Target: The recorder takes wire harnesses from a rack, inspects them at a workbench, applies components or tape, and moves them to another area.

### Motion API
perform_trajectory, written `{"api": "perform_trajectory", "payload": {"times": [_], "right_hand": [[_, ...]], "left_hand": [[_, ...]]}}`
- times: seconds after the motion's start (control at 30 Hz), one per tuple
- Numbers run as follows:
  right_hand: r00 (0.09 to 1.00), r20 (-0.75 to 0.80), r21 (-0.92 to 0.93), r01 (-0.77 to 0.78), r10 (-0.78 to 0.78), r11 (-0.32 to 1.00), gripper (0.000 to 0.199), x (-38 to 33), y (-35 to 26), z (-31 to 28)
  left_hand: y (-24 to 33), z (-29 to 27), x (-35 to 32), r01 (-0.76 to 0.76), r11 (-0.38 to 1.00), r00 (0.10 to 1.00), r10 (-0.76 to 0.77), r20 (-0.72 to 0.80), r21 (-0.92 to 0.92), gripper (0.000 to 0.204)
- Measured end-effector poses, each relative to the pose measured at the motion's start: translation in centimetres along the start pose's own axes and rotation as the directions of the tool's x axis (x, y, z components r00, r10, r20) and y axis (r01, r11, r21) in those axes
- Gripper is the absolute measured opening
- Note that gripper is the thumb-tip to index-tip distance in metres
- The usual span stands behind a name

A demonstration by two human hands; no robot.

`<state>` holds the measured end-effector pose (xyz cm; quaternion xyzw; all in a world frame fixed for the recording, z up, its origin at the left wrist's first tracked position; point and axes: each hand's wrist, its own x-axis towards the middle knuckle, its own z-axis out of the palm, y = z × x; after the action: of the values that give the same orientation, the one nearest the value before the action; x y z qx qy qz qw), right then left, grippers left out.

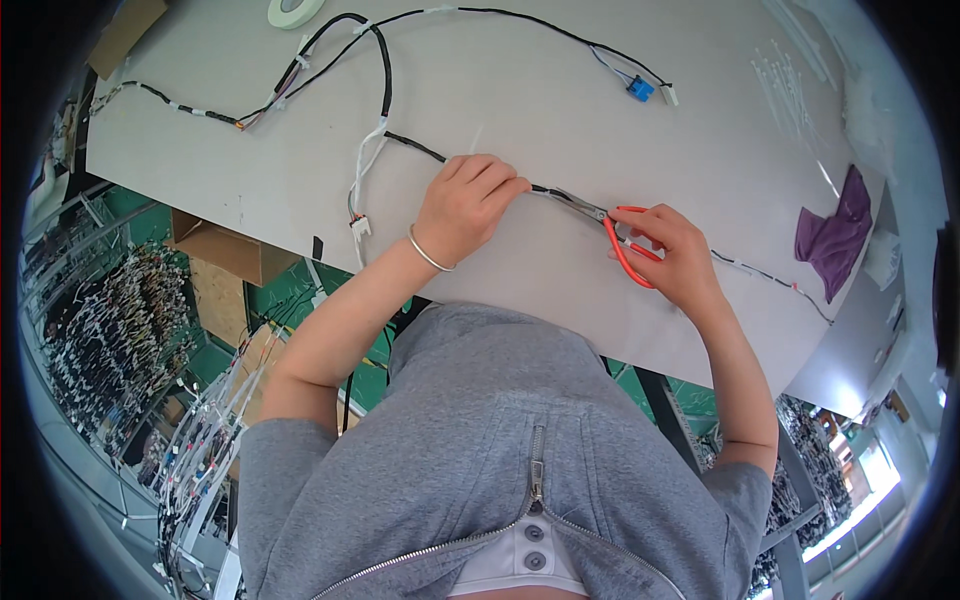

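Note:
A black-wrapped wire harness (387,75) lies across the pale table, with branches to the left, the far right and the near right. My left hand (468,207) pinches one black branch, its fingers closed around it. Red-handled long-nose pliers (628,262) are gripped in my right hand (672,250). Their metal jaws reach left along that branch, just right of my left fingertips; whether they bite on the cable or a tie cannot be made out. Beyond my right hand the branch runs on to a thin end. A blue connector (640,89) ends the far branch, and a white connector (360,227) hangs near the left forearm.
White cable ties (785,95) lie spread at the far right, near a purple cloth (834,235) on the table edge. A roll of white tape (294,11) sits at the back. Below the left edge are a cardboard box (230,248) and hanging bundles of wires (115,340).

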<state>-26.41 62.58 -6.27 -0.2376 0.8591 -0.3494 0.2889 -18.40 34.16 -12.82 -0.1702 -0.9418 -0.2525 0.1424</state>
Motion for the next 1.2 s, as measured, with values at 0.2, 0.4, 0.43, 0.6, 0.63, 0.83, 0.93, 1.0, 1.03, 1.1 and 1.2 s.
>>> {"api": "perform_trajectory", "payload": {"times": [0.2,0.4,0.43,0.6,0.63,0.83,0.93,1.0,1.03,1.1,1.2], "right_hand": [[0.999,0.038,0.027,-0.039,0.038,0.999,0.040,0.4,-0.3,-0.1],[0.998,0.041,0.033,-0.047,0.045,0.998,0.041,0.5,-0.6,-0.2],[0.998,0.044,0.024,-0.056,0.055,0.998,0.040,0.5,-0.7,-0.2],[0.994,0.065,-0.005,-0.089,0.089,0.996,0.039,0.6,-0.8,-0.1],[0.994,0.068,-0.009,-0.085,0.085,0.996,0.038,0.8,-0.8,-0.2],[0.996,0.049,-0.075,0.077,-0.074,0.994,0.040,2.3,1.2,0.1],[0.975,0.047,-0.126,0.220,-0.215,0.967,0.040,2.6,1.9,-0.1],[0.965,0.078,-0.127,0.259,-0.251,0.957,0.040,2.8,2.4,-0.4],[0.975,0.112,0.003,0.195,-0.194,0.981,0.041,3.0,2.6,-0.5],[0.978,0.150,0.127,0.126,-0.144,0.984,0.041,3.5,3.0,-1.0],[0.946,0.319,0.149,0.012,-0.060,0.989,0.040,4.6,3.7,-2.0]], "left_hand": [[-0.2,0.1,-0.1,-0.001,1.000,1.000,0.001,-0.016,-0.002,0.019],[-0.3,0.2,-0.1,-0.001,1.000,1.000,0.001,-0.008,0.009,0.018],[-0.3,0.2,-0.1,0.000,1.000,1.000,0.000,-0.007,0.011,0.018],[-0.3,0.2,-0.3,-0.003,1.000,1.000,0.004,-0.007,0.025,0.018],[-0.4,0.2,-0.3,-0.005,1.000,1.000,0.005,-0.008,0.026,0.018],[-0.6,0.3,-0.2,-0.023,1.000,1.000,0.023,-0.016,0.010,0.020],[-0.9,0.3,-0.4,-0.022,0.999,1.000,0.021,-0.020,-0.026,0.022],[-1.0,0.2,-0.4,-0.028,0.999,0.999,0.027,-0.016,-0.024,0.021],[-1.1,0.2,-0.4,-0.036,0.999,0.999,0.036,-0.011,-0.027,0.020],[-1.1,0.3,-0.5,-0.036,0.999,0.999,0.035,-0.019,-0.028,0.020],[-0.8,0.3,-0.6,-0.042,0.999,0.998,0.041,-0.041,-0.027,0.020]]}}
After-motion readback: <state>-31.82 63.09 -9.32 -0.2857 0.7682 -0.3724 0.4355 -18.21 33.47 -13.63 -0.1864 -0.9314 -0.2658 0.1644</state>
